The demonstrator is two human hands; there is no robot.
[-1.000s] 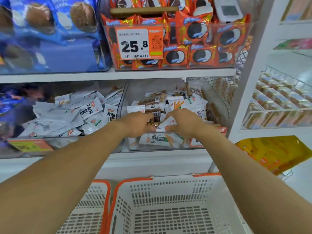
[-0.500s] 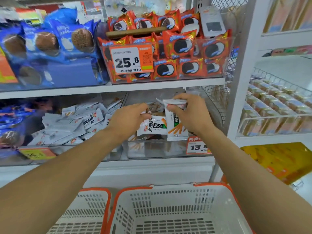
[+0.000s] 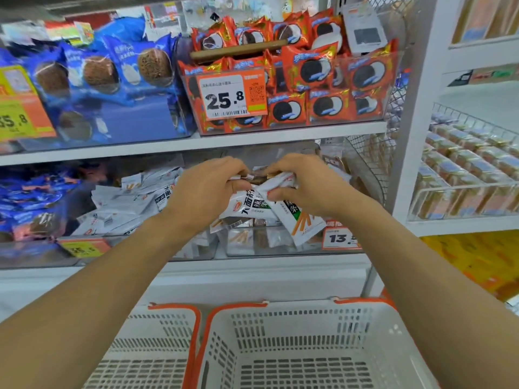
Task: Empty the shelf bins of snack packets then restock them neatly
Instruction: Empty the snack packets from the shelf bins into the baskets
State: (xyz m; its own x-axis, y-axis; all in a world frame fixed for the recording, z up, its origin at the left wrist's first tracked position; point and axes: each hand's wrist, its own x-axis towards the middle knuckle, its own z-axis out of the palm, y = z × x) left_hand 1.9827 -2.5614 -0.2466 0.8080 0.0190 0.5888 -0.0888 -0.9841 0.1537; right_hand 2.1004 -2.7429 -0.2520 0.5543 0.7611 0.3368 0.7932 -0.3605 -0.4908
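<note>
On the lower shelf, a clear plastic bin (image 3: 157, 242) at the left holds loose white packets. Just right, the left hand (image 3: 205, 189) and right hand (image 3: 306, 186) together grip a bunch of white snack packets (image 3: 252, 206), lifted above the right clear bin (image 3: 269, 242). Below stand two white slotted baskets with orange rims (image 3: 280, 346).

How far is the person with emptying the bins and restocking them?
Early stage. Done: nothing visible yet, as the white basket below shows no packets. In hand: the left hand and right hand both grip a bunch of white snack packets above the right clear bin. Left: that bin holds more, the neighbouring bin of white packets is full, and all restocking remains.
</note>
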